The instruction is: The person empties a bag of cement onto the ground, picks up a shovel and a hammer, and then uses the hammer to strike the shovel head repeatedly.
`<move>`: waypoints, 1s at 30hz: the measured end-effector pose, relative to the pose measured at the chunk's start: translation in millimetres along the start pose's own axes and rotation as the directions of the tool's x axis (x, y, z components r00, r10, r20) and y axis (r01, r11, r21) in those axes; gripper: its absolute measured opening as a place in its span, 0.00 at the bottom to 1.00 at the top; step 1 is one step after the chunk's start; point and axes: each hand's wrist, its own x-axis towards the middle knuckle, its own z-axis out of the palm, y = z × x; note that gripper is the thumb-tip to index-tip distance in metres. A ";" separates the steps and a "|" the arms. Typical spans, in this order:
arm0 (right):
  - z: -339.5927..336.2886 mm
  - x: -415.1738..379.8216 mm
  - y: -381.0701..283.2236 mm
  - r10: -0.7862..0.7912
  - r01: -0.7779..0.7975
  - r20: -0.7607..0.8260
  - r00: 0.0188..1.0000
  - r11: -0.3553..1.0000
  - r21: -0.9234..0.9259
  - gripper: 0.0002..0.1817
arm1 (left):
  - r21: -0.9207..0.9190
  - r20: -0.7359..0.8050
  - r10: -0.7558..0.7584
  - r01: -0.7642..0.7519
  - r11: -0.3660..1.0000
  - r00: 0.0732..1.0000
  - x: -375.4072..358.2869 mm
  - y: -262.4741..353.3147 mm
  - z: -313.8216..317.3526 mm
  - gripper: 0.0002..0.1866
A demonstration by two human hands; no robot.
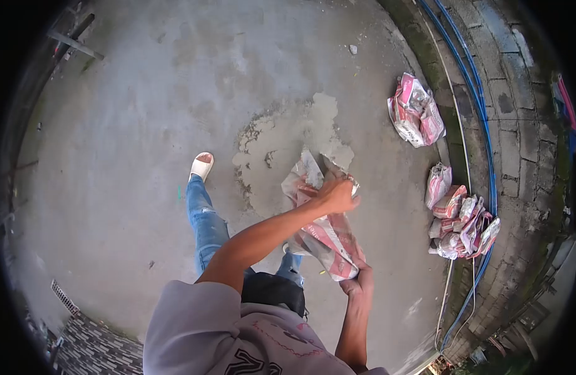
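A red-and-white sack (pixel 328 240) hangs in front of my legs, tilted, its upper end over a patch of grey cement-like material (pixel 288 137) on the ground. My left hand (pixel 338 195) is closed on the sack near its upper end, with the fingers curled into the crumpled material. Lower down, my right hand (pixel 360 281) grips the bottom corner; some of its fingers are hidden by the sack. The grey patch is spread unevenly, with rough, crumbly edges on its left side.
A crumpled pink-and-white sack (pixel 417 111) lies on the right, and several more sacks (pixel 460 215) are heaped below it. Blue hoses (pixel 485 125) run along the block wall (pixel 510 100). The concrete floor (pixel 138 112) stretches left, with a small stone (pixel 353 49) at the top.
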 end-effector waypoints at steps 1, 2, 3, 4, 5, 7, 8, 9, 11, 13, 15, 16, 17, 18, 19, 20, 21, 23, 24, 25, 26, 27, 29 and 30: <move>4.5 5.1 -6.7 0.004 -0.004 -0.013 1.000 1.000 -0.002 0.28 | -0.046 0.042 -0.091 0.093 0.995 0.995 10.4 2.3 -3.7 0.19; -1.7 9.4 -6.7 -0.017 0.016 0.039 0.999 0.999 0.034 0.28 | -0.108 -0.059 -0.015 0.008 0.994 0.998 8.4 3.4 -2.7 0.22; 0.4 14.4 -8.7 -0.010 0.009 0.040 0.999 0.999 0.036 0.28 | -0.103 -0.059 -0.020 0.014 0.995 0.998 9.7 1.3 -4.5 0.22; 3.5 9.7 -10.2 0.005 -0.005 0.031 1.000 1.000 0.012 0.28 | -0.024 -0.026 0.050 -0.050 0.998 0.998 1.9 5.9 -7.6 0.22; 3.1 4.3 -9.5 0.014 -0.014 0.009 1.000 1.000 -0.012 0.27 | 0.040 0.020 0.119 -0.120 0.992 0.993 -6.3 6.8 -3.2 0.22; 8.1 2.2 -10.5 -0.014 0.014 0.022 1.000 1.000 0.015 0.27 | -0.023 -0.055 0.118 -0.120 0.993 0.991 12.7 -11.2 10.9 0.22; 7.8 3.8 -10.1 -0.015 0.015 -0.004 1.000 1.000 0.011 0.26 | -0.075 -0.102 -0.006 -0.002 0.997 0.995 29.4 -25.2 10.5 0.22; 11.6 6.5 -11.1 -0.011 0.011 -0.018 1.000 1.000 0.006 0.24 | -0.126 -0.154 -0.132 0.113 0.986 0.979 44.7 -38.1 6.5 0.22; 16.2 7.0 -14.8 -0.022 0.021 0.020 1.000 0.999 0.027 0.24 | -0.089 -0.139 -0.108 0.096 0.991 0.984 49.8 -44.0 1.0 0.23; 24.0 16.1 -17.7 -0.016 0.014 0.036 0.999 0.999 0.046 0.24 | 0.020 -0.075 -0.013 0.014 1.000 0.997 26.1 -30.3 4.5 0.20; 16.4 6.9 -18.7 0.011 -0.011 0.066 0.998 1.000 -0.004 0.25 | 0.051 -0.074 0.159 -0.155 0.987 0.985 10.4 -40.9 29.2 0.23; 18.4 2.2 -15.2 -0.019 0.020 0.061 0.998 1.000 -0.010 0.26 | 0.010 0.023 0.040 -0.040 0.999 0.999 19.6 -45.2 34.1 0.24; 17.9 1.0 -15.7 -0.028 0.029 0.066 0.997 0.999 -0.013 0.26 | -0.014 0.105 -0.068 0.070 0.997 0.992 32.2 -40.7 26.6 0.24; 14.6 1.0 -16.5 -0.033 0.032 0.043 0.999 0.999 0.016 0.26 | -0.024 0.041 -0.078 0.079 0.997 0.996 40.1 -37.9 18.9 0.24; 13.1 4.0 -18.0 -0.034 0.033 0.023 0.999 0.998 0.045 0.26 | -0.026 0.027 -0.070 0.071 0.997 0.997 40.0 -32.2 15.1 0.24; 13.8 5.0 -20.8 -0.037 0.036 0.033 0.999 0.999 0.022 0.26 | -0.024 -0.033 -0.004 0.003 1.000 0.999 32.9 -29.6 16.1 0.24; 14.9 6.2 -22.7 -0.033 0.032 0.029 0.999 0.999 0.028 0.26 | -0.019 -0.082 0.056 -0.058 0.998 0.995 25.7 -28.5 16.8 0.24; 9.8 -4.3 -23.8 0.014 -0.014 -0.006 1.000 1.000 0.003 0.27 | -0.064 -0.009 0.011 -0.011 0.998 1.000 11.5 -27.5 26.6 0.25; -1.6 2.2 -18.5 0.011 -0.010 -0.049 0.999 1.000 0.020 0.27 | -0.071 -0.046 0.006 -0.009 0.997 0.999 10.0 -25.4 26.7 0.25; -1.6 3.7 -21.9 -0.001 0.001 -0.030 1.000 1.000 0.013 0.27 | -0.077 -0.104 0.005 -0.013 0.997 0.995 17.6 -23.2 21.0 0.25; -1.7 5.3 -23.3 -0.029 0.028 0.012 1.000 0.999 0.046 0.27 | -0.081 -0.157 -0.001 -0.012 0.997 0.988 25.1 -22.7 14.9 0.25; -0.9 6.1 -20.0 -0.049 0.045 0.043 0.998 0.995 0.087 0.26 | -0.074 -0.158 0.000 -0.012 0.997 0.987 26.7 -25.1 10.1 0.25; -5.6 -2.5 -17.2 -0.006 0.003 0.060 0.998 0.999 0.053 0.26 | 0.004 0.071 -0.145 0.145 0.989 0.987 13.3 -29.3 14.9 0.22; -15.3 -4.2 -16.2 0.021 -0.021 -0.009 1.000 0.997 0.071 0.26 | -0.021 0.050 -0.187 0.189 0.982 0.981 21.9 -32.6 19.8 0.20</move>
